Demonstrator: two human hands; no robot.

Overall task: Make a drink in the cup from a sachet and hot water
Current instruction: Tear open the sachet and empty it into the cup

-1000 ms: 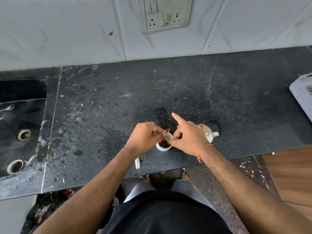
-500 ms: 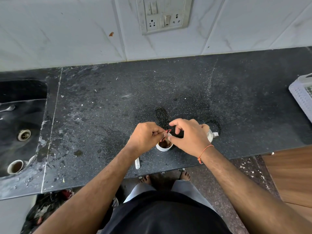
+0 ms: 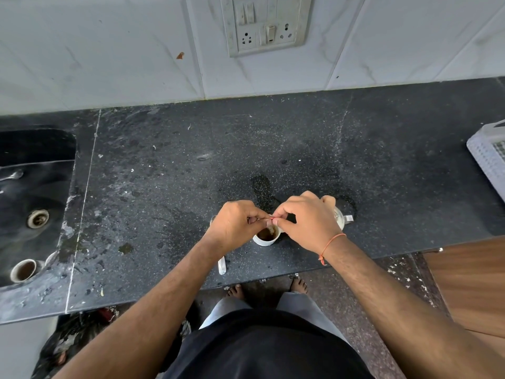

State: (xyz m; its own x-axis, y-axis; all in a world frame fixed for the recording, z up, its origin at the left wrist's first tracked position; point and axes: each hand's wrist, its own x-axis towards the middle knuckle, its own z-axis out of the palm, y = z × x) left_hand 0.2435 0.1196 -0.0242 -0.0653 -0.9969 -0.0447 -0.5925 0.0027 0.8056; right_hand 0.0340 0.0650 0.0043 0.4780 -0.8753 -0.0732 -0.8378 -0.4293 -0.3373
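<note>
- My feet and dark shorts are nearest, at the front edge of the dark speckled surface [image 3: 273, 138].
- A spoon [image 3: 222, 265] lies near that front edge, partly hidden under my left forearm, close by, I judge, for stirring.
- The cup [image 3: 264, 236], small and white, stands on the surface just ahead of the spoon, between my wrists. Dark brown liquid or powder shows inside, with a paler patch at the far side; I cannot tell whether water has gone in yet.
- My left hand [image 3: 235, 224] and right hand [image 3: 306, 221] meet right over the cup's far rim, fingers curled, both pinching the sachet [image 3: 270, 219]. Only a small reddish scrap of it shows between my fingertips, too small to tell whether it is torn open or emptied.
- I hold it over the cup, I judge, so whatever falls out lands inside and not on the surface.
- A steel vessel [image 3: 341, 218] sits just behind my right hand, mostly hidden; possibly the hot water.
- A wet patch darkens the surface beyond the hands.
- Farther left is the sink [image 3: 35, 187] with a second cup [image 3: 23, 270] at its near corner; at the far right, a white basket [image 3: 489, 157].
- A switchboard [image 3: 263, 23] is on the tiled wall.
</note>
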